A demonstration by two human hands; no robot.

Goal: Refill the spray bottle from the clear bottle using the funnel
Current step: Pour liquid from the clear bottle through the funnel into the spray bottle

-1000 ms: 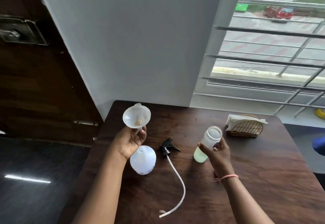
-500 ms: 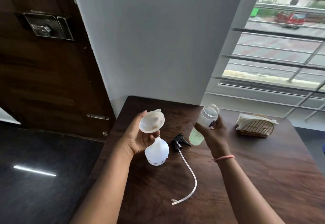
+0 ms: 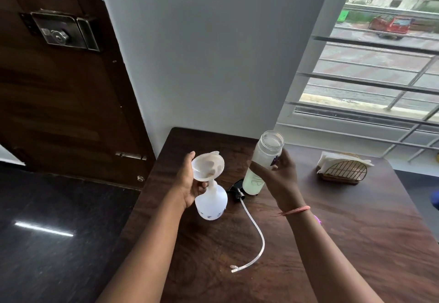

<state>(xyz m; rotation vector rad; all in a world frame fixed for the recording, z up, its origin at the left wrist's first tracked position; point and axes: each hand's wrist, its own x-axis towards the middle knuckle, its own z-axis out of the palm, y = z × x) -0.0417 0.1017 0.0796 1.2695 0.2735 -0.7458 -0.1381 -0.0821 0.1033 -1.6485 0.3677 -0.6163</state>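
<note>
On the dark wooden desk (image 3: 344, 243) the white spray bottle (image 3: 211, 201) stands upright near the left edge, its trigger head removed. The translucent funnel (image 3: 208, 166) sits above it with its stem pointing down at the bottle's neck; whether the stem is fully seated inside the neck cannot be told, since the junction is small and partly hidden by the left hand (image 3: 190, 183). That hand holds the funnel, its fingers curled round the underside of the cone near the stem and the thumb raised beside the rim. Something pale brown shows inside the cone, too blurred to identify. The right hand (image 3: 280, 179) grips the clear bottle (image 3: 262, 162), lifted off the desk, capless and leaning a little, just right of the funnel; its fingers wrap the middle of the body and cover part of a dark label. Pale greenish liquid fills roughly the lower part of this bottle, and faint lettering on it cannot be read. A pink thread band (image 3: 295, 210) circles the right wrist. Between the two bottles lies the black spray head (image 3: 236, 189), largely hidden behind the clear bottle, with its long pale dip tube (image 3: 256, 233) curving toward the near side of the desk. At the far right a wire napkin holder (image 3: 343, 172) holds white napkins. A small purple thing at the right forearm's edge is mostly hidden.
</note>
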